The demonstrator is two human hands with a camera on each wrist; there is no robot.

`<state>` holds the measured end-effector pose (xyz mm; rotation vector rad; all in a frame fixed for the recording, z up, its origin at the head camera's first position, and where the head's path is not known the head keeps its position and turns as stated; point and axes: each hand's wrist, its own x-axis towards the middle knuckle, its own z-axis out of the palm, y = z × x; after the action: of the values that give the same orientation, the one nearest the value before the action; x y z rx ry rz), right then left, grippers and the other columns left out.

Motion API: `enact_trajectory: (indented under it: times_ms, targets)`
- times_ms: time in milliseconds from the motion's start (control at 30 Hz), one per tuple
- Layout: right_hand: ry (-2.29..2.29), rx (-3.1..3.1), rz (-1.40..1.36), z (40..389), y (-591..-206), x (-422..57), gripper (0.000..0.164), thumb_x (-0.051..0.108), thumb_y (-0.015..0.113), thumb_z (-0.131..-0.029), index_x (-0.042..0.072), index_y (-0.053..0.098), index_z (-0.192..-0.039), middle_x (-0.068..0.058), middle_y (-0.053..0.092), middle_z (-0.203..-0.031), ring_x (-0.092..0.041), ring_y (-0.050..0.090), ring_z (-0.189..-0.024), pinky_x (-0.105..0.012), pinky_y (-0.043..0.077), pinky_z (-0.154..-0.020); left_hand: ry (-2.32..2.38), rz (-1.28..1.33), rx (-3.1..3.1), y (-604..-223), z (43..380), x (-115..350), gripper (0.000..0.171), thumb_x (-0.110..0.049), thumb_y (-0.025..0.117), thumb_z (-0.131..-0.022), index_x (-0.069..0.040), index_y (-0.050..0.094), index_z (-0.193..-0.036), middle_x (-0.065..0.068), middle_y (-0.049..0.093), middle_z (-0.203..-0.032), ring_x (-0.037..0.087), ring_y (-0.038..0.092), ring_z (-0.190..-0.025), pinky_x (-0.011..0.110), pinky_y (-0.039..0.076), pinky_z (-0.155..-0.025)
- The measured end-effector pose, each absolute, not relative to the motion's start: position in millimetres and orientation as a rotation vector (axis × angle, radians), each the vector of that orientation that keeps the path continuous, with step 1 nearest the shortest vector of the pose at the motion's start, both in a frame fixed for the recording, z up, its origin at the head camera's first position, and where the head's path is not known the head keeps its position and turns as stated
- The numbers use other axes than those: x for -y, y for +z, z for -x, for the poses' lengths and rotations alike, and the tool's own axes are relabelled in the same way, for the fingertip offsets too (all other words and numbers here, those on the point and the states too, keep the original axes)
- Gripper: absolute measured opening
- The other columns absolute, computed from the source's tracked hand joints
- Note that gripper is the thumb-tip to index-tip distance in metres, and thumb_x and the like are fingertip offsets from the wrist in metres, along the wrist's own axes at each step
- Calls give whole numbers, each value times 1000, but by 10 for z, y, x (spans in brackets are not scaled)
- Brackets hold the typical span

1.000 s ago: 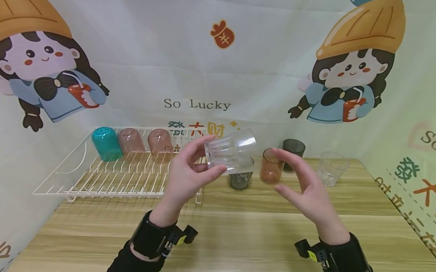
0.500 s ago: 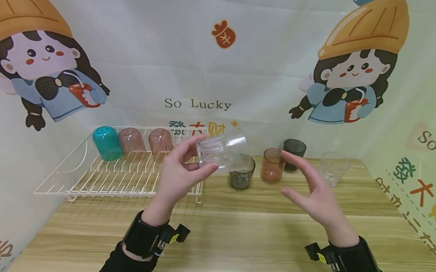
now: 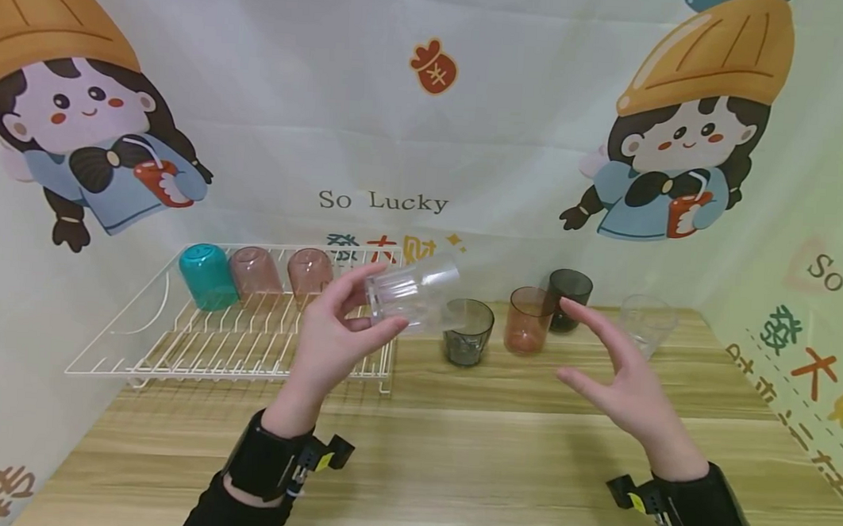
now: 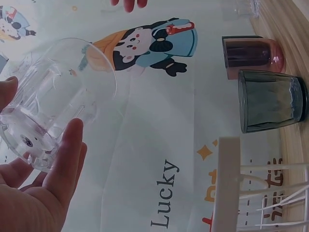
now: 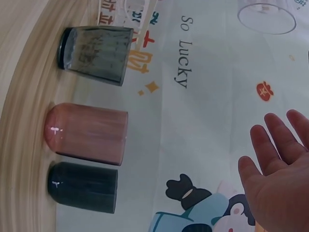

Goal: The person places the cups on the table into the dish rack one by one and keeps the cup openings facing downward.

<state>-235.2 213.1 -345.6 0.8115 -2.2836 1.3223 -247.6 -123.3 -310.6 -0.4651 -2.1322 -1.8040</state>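
My left hand (image 3: 335, 330) holds a clear ribbed drinking glass (image 3: 413, 294) by its base end, thumb on one side and fingers on the other. The glass lies tilted nearly sideways in the air, its mouth toward the right; the left wrist view shows the clear glass (image 4: 53, 101) with its thick base near the palm. My right hand (image 3: 623, 377) hovers over the right of the table, thumb and fingers spread, with nothing in it. Nearest to it are an amber-pink glass (image 3: 527, 324) and a dark grey glass (image 3: 570, 295), both upright. A smoky grey glass (image 3: 468, 337) stands between the hands.
A white wire dish rack (image 3: 230, 356) stands at the left, bearing an upside-down teal glass (image 3: 208, 277) and two upside-down pink glasses (image 3: 310, 273). Another clear glass (image 3: 647, 322) stands at the back right. A printed cloth (image 3: 399, 135) hangs behind the wooden table (image 3: 468, 472).
My left hand has moved left with the clear glass, uncovering the smoky grey glass. My right hand has moved right, away from the amber-pink glass, still spread.
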Motion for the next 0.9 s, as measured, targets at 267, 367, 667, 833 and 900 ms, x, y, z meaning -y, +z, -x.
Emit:
enact_trajectory:
  times_ms: [267, 367, 667, 833, 900]
  targets:
    - [1273, 2333, -747, 2361, -3519, -2197, 77, -2, 74, -76, 17, 41, -143, -5, 43, -146, 1, 35, -132, -12, 25, -104, -1753, 439, 2168, -3120, 2519, 1319, 65, -9, 81, -72, -13, 54, -131, 11, 59, -119, 26, 61, -106, 26, 57, -77]
    - [1264, 2342, -740, 2372, -3550, -2220, 77, -2, 74, -76, 17, 41, -143, -5, 43, -146, 2, 34, -131, -13, 25, -104, -1760, 438, 2180, -3118, 2537, 1344, 65, -9, 81, -72, -12, 53, -131, 13, 59, -117, 28, 61, -105, 26, 57, -77]
    - [1184, 2409, -713, 2416, -3629, -2302, 79, 4, 76, -77, 17, 38, -145, -9, 40, -147, 7, 31, -130, -11, 25, -102, -1605, 425, 2254, -3067, 2602, 1447, 63, -13, 82, -72, -12, 55, -129, 11, 57, -112, 24, 61, -99, 22, 57, -75]
    - [1161, 2457, -696, 2445, -3675, -2356, 80, 8, 76, -78, 19, 36, -146, -12, 38, -148, 6, 29, -131, -45, 31, -108, -1459, 366, 2344, -3030, 2650, 1518, 63, -27, 82, -72, -21, 56, -130, 7, 56, -113, 22, 61, -100, 27, 56, -77]
    - [1158, 2474, -687, 2453, -3689, -2376, 80, 9, 76, -78, 20, 35, -146, -14, 37, -148, 0, 30, -132, -60, 30, -103, -1403, 358, 2371, -3012, 2673, 1542, 65, -31, 82, -72, -23, 55, -130, 6, 57, -113, 22, 60, -102, 31, 54, -78]
